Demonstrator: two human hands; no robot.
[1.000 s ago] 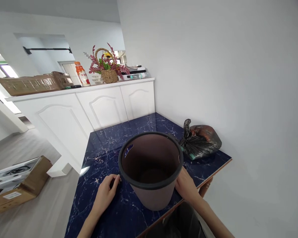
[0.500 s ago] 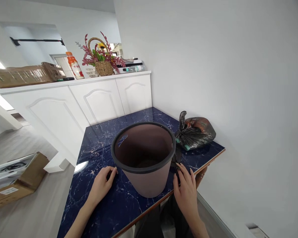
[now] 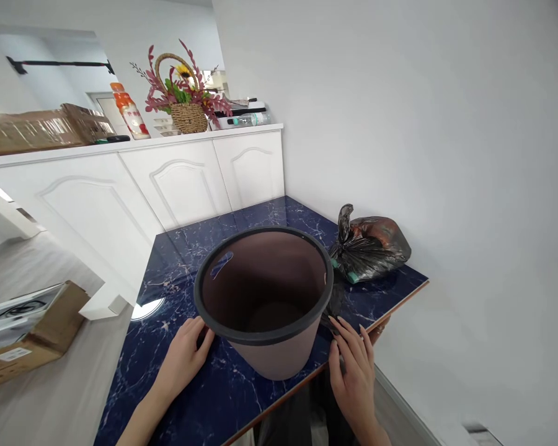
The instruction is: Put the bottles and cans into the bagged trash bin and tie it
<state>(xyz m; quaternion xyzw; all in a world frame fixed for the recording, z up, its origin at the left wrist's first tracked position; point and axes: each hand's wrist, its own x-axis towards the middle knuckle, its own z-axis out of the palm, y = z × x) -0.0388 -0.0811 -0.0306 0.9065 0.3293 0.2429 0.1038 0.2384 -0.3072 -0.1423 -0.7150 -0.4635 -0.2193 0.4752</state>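
Observation:
A brownish bin (image 3: 279, 359) with a dark rim and a slot in its side stands upright on the blue marbled table (image 3: 167, 291); nothing shows inside it. My left hand (image 3: 186, 353) rests on the tabletop just left of the bin, its fingers curled, fingertips partly hidden by the rim. My right hand (image 3: 353, 365) lies at the table's front edge, right of the bin, fingers spread over a piece of thin black plastic (image 3: 335, 303). Behind it sits a knotted black plastic bag (image 3: 376, 248) with dark reddish contents.
White cabinets (image 3: 186, 186) stand behind the table, topped by a flower basket (image 3: 189, 118), an orange-capped bottle (image 3: 131, 114) and a taped carton (image 3: 32, 131). An open cardboard box (image 3: 51, 328) is on the floor at left. A white wall (image 3: 400, 124) borders the right.
The view has shifted slightly, and the bin looks larger and nearer. My left hand appears a little lower and further left; my right hand remains at the table's edge.

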